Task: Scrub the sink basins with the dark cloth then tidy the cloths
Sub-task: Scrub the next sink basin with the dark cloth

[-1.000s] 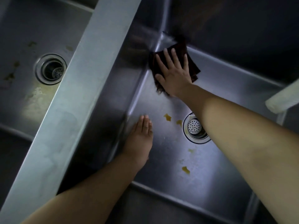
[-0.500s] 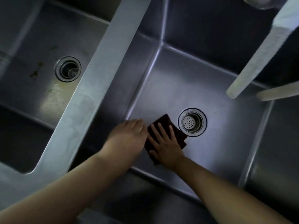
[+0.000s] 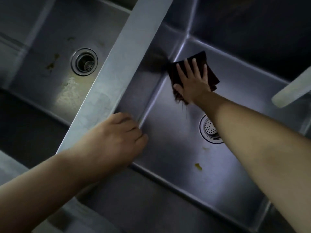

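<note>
The dark cloth (image 3: 210, 71) lies flat on the floor of the right basin (image 3: 176, 148), near its far left corner. My right hand (image 3: 191, 79) presses on it with fingers spread straight. Frayed threads hang from the cloth's near edge. My left hand (image 3: 117, 138) rests against the basin's left wall with its fingers curled under, holding nothing. Small yellow stains (image 3: 198, 166) mark the basin floor near the drain (image 3: 210, 128), which my right forearm partly covers.
A steel divider (image 3: 121, 64) separates the right basin from the left basin (image 3: 50, 47), which has its own drain (image 3: 85, 62) and pale and brown stains. A pale faucet or bar end (image 3: 292, 89) juts in at the right edge.
My right hand has slid the dark cloth from beside the drain to the far left corner. My left hand has curled its fingers against the left wall.
</note>
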